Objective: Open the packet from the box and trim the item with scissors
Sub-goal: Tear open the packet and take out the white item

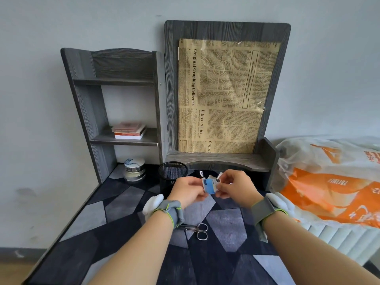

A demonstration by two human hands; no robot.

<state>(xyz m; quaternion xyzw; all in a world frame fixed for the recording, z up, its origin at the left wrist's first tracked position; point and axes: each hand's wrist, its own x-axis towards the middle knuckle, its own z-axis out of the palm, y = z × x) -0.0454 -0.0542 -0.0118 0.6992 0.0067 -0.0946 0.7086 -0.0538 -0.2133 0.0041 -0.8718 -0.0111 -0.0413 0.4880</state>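
Observation:
A small blue and white packet (pixel 210 185) is held above the desk between both hands. My left hand (pixel 188 191) pinches its left edge, and my right hand (pixel 234 187) pinches its upper right corner. Fingers hide part of the packet. Small metal scissors (pixel 198 231) lie flat on the patterned desk mat (pixel 123 204), below my left wrist, with their handles pointing right. No box shows clearly; small white scraps (pixel 201 173) lie behind the hands.
A black mesh pen cup (pixel 172 174) stands just behind my left hand. Round tins (pixel 134 169) sit at the back left under a grey shelf unit (pixel 86 103) holding books (pixel 129 130). A newspaper-covered board (pixel 224 95) stands behind. An orange and white plastic bag (pixel 333 182) lies at right.

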